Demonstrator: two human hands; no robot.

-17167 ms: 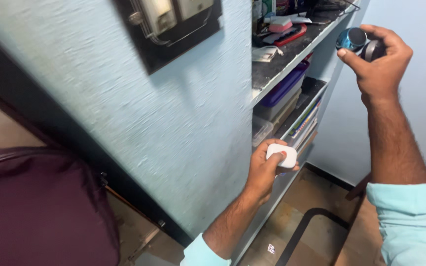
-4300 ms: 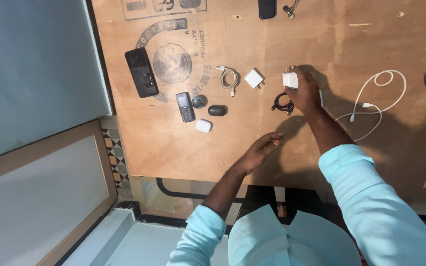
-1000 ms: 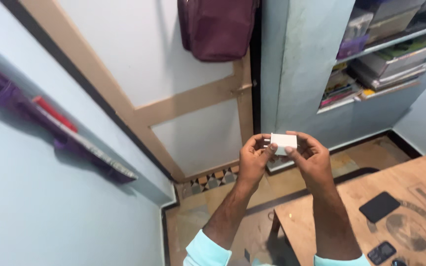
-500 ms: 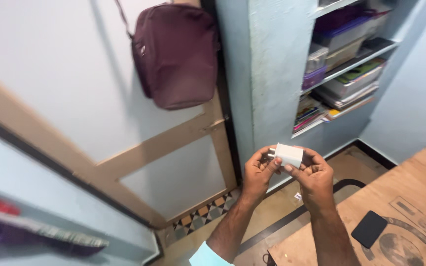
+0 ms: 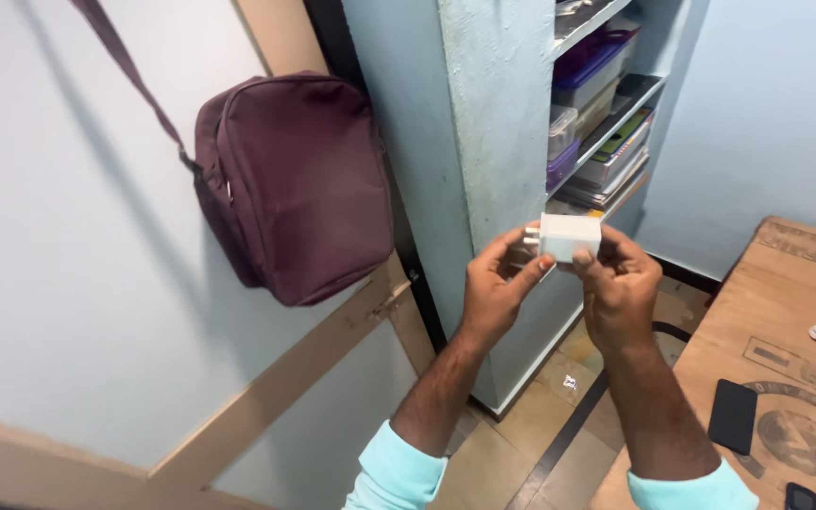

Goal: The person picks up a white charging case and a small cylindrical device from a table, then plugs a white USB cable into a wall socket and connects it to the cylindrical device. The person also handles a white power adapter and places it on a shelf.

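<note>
One white charger plug, held chest-high between both hands: left hand pinching the prong end, right hand gripping its body, beside wall shelves. One maroon bag hangs left.

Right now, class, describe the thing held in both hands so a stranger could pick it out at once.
Start at the pale blue pillar beside the shelves. In front of it, the left hand and right hand hold a white charger plug. It is the only small white block with metal pins.
</note>
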